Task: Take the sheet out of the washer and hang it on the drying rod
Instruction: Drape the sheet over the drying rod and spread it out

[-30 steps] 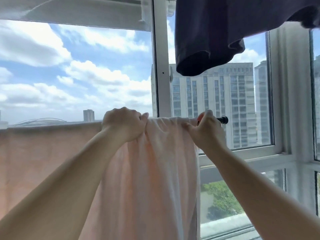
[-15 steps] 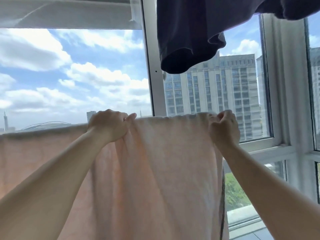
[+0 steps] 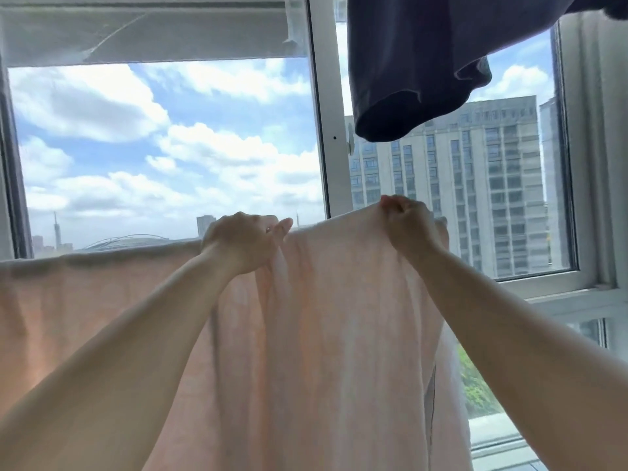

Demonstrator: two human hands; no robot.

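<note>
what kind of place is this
Probably a glazed high-rise balcony used for drying laundry: a pink sheet held by both hands, a dark garment hanging overhead, and tall windows facing towers.

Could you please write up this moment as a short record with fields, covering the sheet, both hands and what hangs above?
sheet: pale pink sheet, draped along its top edge, hanging down in front of the window
rod: hidden under the sheet
left hand: left hand in a closed grip on the sheet's top edge
right hand: right hand pinching the top edge near the sheet's right end, lifted slightly
overhead: dark garment hanging above, apart from the sheet
</note>
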